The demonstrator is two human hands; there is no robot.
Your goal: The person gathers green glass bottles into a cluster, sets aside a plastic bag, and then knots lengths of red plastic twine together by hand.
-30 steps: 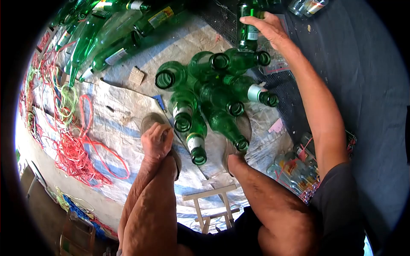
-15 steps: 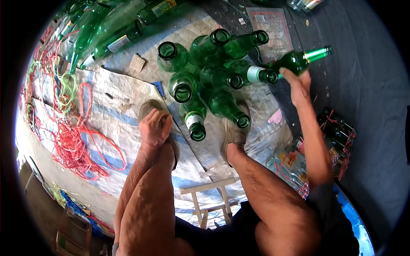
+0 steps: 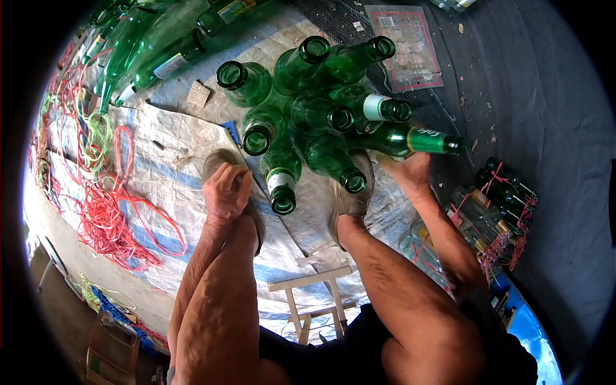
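Observation:
Several green glass bottles [image 3: 321, 115] stand bunched on the sheet between and beyond my feet, mouths up. My right hand [image 3: 410, 173] grips a green bottle with a green neck label [image 3: 427, 140] at the right side of the bunch; the bottle leans to the right, its body against or beside the others. Some of that hand's fingers are hidden behind the bottle. My left hand [image 3: 226, 191] rests over my left knee with its fingers curled together; whether something small is in them is hidden.
Tangled red string [image 3: 112, 221] lies at the left. More green bottles [image 3: 163, 61] lie at the upper left. Tied bundles of bottles [image 3: 507, 199] are at the right, near a blue container [image 3: 529, 333]. A printed plastic sheet [image 3: 405, 48] lies beyond the bunch.
My right hand has brought its bottle down and left, against the bunch. The view has shifted slightly. My left hand keeps its curled pose.

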